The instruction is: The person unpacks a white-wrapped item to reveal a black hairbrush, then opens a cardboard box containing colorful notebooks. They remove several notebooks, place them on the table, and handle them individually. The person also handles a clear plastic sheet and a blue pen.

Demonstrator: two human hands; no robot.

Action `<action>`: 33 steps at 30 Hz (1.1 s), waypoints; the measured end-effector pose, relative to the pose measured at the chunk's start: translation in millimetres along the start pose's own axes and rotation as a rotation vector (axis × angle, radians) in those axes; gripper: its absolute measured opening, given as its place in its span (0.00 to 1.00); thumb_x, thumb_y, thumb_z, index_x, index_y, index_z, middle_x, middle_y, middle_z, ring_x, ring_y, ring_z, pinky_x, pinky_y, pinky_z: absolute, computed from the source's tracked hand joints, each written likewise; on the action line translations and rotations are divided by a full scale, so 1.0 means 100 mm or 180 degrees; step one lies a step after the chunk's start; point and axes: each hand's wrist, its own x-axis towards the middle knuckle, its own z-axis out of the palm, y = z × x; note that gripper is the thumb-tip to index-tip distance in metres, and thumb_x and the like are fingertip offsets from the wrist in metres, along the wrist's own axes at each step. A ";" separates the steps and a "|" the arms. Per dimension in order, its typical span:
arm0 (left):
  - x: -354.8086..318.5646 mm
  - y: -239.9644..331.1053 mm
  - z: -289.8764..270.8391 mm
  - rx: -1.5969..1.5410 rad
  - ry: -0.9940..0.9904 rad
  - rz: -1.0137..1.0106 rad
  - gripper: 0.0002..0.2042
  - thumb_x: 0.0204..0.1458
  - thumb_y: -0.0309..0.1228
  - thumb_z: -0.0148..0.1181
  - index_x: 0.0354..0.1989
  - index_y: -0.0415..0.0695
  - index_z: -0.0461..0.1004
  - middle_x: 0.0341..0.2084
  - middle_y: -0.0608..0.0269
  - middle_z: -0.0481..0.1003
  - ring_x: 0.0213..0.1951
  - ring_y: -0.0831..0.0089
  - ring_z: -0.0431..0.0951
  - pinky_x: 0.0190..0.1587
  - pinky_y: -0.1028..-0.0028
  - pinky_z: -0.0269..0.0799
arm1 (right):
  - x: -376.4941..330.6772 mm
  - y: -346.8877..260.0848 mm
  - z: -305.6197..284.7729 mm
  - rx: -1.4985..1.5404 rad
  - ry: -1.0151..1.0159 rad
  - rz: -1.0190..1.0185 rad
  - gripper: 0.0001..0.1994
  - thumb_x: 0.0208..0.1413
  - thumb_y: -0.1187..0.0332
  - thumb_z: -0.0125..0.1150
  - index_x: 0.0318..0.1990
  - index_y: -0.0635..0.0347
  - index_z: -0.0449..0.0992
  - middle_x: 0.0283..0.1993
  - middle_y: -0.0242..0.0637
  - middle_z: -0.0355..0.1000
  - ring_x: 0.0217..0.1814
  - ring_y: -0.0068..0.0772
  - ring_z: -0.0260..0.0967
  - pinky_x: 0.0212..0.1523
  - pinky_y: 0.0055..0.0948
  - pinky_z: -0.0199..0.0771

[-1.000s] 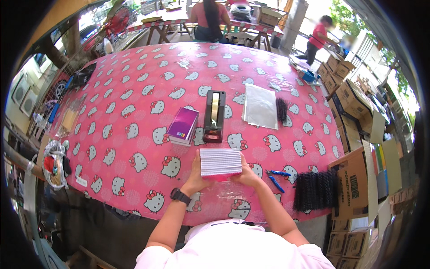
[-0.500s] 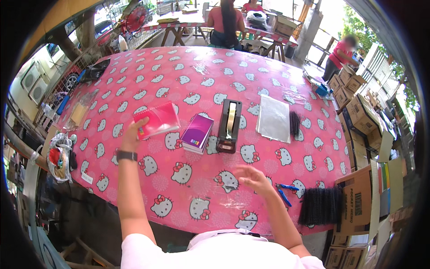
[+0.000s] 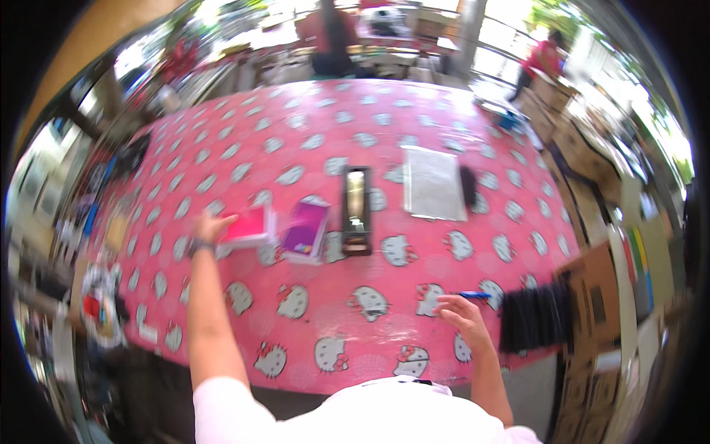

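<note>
My left hand (image 3: 210, 228) is closed at the left edge of a pink notebook (image 3: 248, 226), low over the table or resting on it. Just right of it lies a purple notebook (image 3: 305, 231). A black tape dispenser (image 3: 356, 211) with a roll of tape stands beside that. My right hand (image 3: 466, 322) hovers over the near right part of the table, fingers loosely apart and nothing in them. By its fingertips lies a blue-handled tool (image 3: 475, 294), partly hidden behind the hand and blurred.
The table has a pink cat-print cover (image 3: 347, 296). Clear plastic sheets (image 3: 435, 185) lie right of the dispenser, with a small dark bundle (image 3: 468, 186) alongside. Black spiral coils (image 3: 536, 318) are piled near cardboard boxes (image 3: 595, 296) on the right. Other people are farther back.
My left hand has brought the pink notebook nearer the purple one and levelled it. My right hand has moved right, toward the blue-handled tool. The whole view has shifted and blurred.
</note>
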 end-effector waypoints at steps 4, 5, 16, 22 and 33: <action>-0.32 0.77 -0.04 -0.0185 0.1419 0.1334 0.33 0.41 0.46 0.66 0.49 0.33 0.67 0.47 0.42 0.69 0.51 0.51 0.67 0.54 0.61 0.61 | -0.41 -0.49 -0.13 -0.0773 -0.0007 -0.0608 0.16 0.51 0.73 0.60 0.49 0.62 0.70 0.41 0.35 0.73 0.43 0.24 0.69 0.44 0.25 0.68; -0.40 1.02 -0.12 -0.0738 0.0873 0.1427 0.29 0.44 0.42 0.64 0.51 0.36 0.67 0.50 0.49 0.69 0.53 0.57 0.67 0.54 0.63 0.61 | -0.57 -0.74 -0.22 -0.1129 -0.0111 -0.0832 0.17 0.51 0.73 0.60 0.50 0.62 0.70 0.42 0.35 0.73 0.43 0.25 0.69 0.44 0.25 0.68; -2.98 4.97 -0.16 -0.2102 -0.2413 0.3948 0.17 0.49 0.29 0.57 0.49 0.38 0.69 0.48 0.62 0.70 0.51 0.71 0.68 0.54 0.68 0.62 | -3.07 -2.02 -1.60 -0.3055 0.3516 -0.1887 0.20 0.46 0.59 0.63 0.42 0.65 0.73 0.41 0.41 0.72 0.47 0.35 0.66 0.50 0.31 0.64; -4.54 6.67 0.61 -0.1133 -0.2698 0.5793 0.17 0.54 0.34 0.53 0.49 0.38 0.68 0.48 0.56 0.70 0.52 0.64 0.68 0.56 0.67 0.60 | -3.44 -1.66 -2.65 -0.4277 0.3491 -0.0943 0.20 0.48 0.53 0.60 0.43 0.57 0.73 0.47 0.37 0.69 0.51 0.37 0.61 0.56 0.36 0.57; -5.43 7.54 1.69 0.0567 -0.1255 0.5807 0.22 0.55 0.41 0.50 0.51 0.38 0.67 0.54 0.49 0.63 0.57 0.55 0.61 0.58 0.63 0.58 | -3.81 -1.31 -3.54 -0.0766 0.1574 -0.2362 0.18 0.46 0.69 0.64 0.45 0.65 0.73 0.50 0.43 0.68 0.53 0.35 0.60 0.53 0.30 0.59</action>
